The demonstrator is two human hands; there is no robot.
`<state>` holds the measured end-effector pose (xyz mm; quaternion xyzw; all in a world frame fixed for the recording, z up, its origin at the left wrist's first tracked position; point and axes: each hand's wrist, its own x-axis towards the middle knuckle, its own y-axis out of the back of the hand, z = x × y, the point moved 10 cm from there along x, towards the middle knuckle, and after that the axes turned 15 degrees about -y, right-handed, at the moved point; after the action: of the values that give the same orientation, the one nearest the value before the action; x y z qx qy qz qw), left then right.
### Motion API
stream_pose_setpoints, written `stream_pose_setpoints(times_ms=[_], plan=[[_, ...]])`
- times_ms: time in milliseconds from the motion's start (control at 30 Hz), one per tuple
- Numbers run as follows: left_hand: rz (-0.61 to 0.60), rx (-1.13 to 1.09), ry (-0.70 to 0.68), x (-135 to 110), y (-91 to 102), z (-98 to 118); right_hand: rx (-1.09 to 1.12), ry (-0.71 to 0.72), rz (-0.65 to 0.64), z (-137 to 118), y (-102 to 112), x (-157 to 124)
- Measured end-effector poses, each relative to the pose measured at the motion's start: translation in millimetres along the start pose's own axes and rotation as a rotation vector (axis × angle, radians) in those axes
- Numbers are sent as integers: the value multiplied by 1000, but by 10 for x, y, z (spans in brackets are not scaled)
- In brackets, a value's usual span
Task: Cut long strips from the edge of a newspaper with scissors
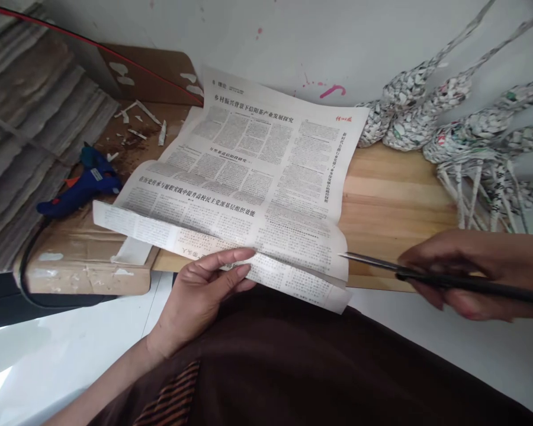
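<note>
The left hand's [199, 290] fingers pinch the folded near edge of a printed white newspaper sheet [260, 171] spread beyond them; slim dark scissors [408, 274], tips by the sheet's right edge, are held in the right hand's [462, 260] fingers; slitting the fold seems the step; the next move calls for a taut crease.

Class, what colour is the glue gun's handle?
The handle is blue, clearest in the head view.

dark scissors [442, 280] point at a newspaper [253, 157] folded along one edge.
</note>
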<state>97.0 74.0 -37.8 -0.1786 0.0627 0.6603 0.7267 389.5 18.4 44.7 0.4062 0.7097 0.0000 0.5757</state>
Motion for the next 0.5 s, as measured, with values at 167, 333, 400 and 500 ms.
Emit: stream_pose_setpoints(times_ms=[167,333,400,500], plan=[[-4,29,-7,1,31,-10,-117,-37,-313,-308,-363,253],[-38,85,15,5,57,-26,-158,-85,-284,-289,-352,371],[-54,114,20,9,69,-31,-195,-100,-298,-301,-372,357],[-68,144,25,12,92,-38,-248,-87,-305,-357,-384,348]])
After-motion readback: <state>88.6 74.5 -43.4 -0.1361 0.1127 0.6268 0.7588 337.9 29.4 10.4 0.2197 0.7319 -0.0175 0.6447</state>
